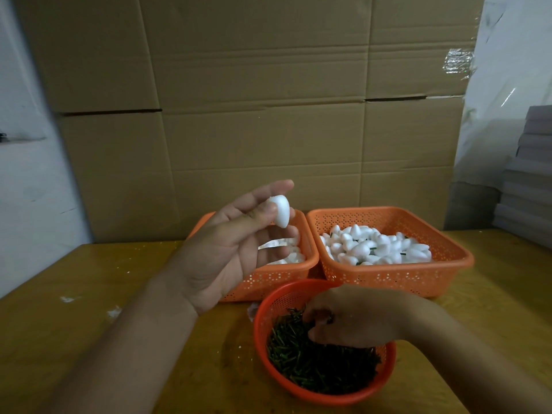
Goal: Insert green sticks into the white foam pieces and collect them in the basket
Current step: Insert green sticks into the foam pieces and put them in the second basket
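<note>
Right hand (343, 319) digs green sticks (313, 366); left hand (227, 249) pinches foam piece (281, 215).

Bare table (89, 294) lies open leftward; three orange baskets (388, 273) crowd the middle, cardboard wall (268, 115) behind.

Cardboard sheets (254, 115) behind wooden table (89, 294)

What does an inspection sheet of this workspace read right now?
Surface: yellow wooden table, white crumbs scattered.
Job's things: white egg-shaped foam piece; round red mesh basket of green sticks; left orange rectangular basket of plain foam; right orange rectangular basket of stuck foam.
Clutter: nothing seen.
Hands: left hand pinches the foam piece; right hand reaches into the sticks, grip hidden.
Cables: nothing seen.
Surroundings: brown cardboard boxes, grey stacked boxes.
</note>
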`<state>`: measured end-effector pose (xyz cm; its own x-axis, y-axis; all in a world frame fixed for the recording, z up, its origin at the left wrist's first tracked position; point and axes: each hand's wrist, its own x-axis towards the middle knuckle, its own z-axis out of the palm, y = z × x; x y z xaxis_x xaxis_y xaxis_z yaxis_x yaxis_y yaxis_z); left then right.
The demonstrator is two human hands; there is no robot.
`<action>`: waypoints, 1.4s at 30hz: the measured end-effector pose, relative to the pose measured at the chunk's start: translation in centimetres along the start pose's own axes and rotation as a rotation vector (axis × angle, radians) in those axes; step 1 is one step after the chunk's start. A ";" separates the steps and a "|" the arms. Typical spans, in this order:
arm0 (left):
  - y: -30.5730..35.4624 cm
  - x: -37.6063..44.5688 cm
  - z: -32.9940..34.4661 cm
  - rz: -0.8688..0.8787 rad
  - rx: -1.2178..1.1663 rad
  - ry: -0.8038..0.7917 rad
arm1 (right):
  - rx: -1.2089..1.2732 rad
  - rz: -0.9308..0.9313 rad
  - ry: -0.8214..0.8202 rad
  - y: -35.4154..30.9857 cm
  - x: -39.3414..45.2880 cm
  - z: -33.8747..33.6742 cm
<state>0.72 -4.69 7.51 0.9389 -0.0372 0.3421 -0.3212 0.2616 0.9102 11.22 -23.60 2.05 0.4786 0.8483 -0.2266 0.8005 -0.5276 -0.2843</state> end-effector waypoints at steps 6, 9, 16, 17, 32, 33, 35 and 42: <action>-0.8 0.1 0.0 0.097 0.225 0.120 | -0.021 0.020 -0.010 0.1 0.5 0.6; -0.8 0.1 0.0 0.142 0.301 0.108 | -0.077 0.018 0.007 0.0 0.7 1.1; -0.8 0.0 -0.2 0.141 0.337 0.045 | -0.052 0.015 0.100 0.0 0.9 1.3; -0.8 0.0 -0.2 0.134 0.332 0.036 | -0.068 0.020 0.100 0.0 0.9 1.4; -1.0 0.2 -0.4 0.123 0.314 0.064 | 0.073 -0.057 0.331 -0.3 0.7 0.4; -1.0 0.2 -0.4 0.117 0.312 0.063 | 0.111 -0.056 0.325 -0.3 0.6 0.2; -1.0 0.2 -0.3 0.109 0.307 0.061 | 0.178 -0.053 0.297 -0.4 0.3 -0.1; -1.2 0.3 -0.4 0.142 0.291 0.071 | 0.202 -0.045 0.275 -0.5 -0.4 -0.7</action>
<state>1.44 -4.63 6.44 0.8850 0.0501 0.4628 -0.4620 -0.0277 0.8864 10.90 -23.68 2.88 0.5455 0.8370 0.0424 0.7489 -0.4642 -0.4729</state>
